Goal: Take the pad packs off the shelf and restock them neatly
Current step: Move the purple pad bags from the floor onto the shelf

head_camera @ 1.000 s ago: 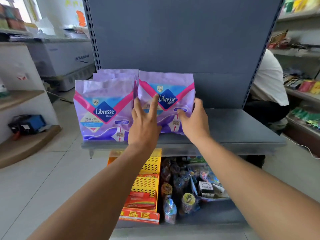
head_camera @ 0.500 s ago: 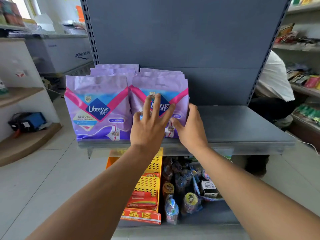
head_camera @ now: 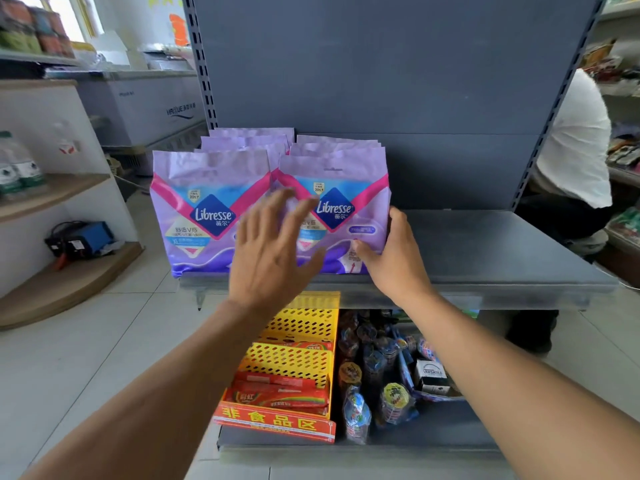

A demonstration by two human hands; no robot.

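Two rows of purple Libresse pad packs stand upright at the left of a grey metal shelf (head_camera: 485, 258). The left row's front pack (head_camera: 204, 216) faces me; the right row's front pack (head_camera: 343, 199) stands beside it, with more packs behind each. My left hand (head_camera: 273, 251) hovers blurred in front of the seam between the two front packs, fingers spread, holding nothing. My right hand (head_camera: 391, 258) rests against the lower right corner of the right front pack, thumb on its face and fingers along its side.
Below the shelf sit a yellow perforated rack (head_camera: 294, 355) with red packets and a pile of small snack items (head_camera: 384, 375). A person in a white shirt (head_camera: 575, 147) crouches at the right. Wooden shelves (head_camera: 52, 195) and a freezer (head_camera: 145, 109) stand left.
The right front pack has been pushed left against the left row. My left hand lifted off its face and moved left, fingers spread. My right hand slid to the pack's right edge.
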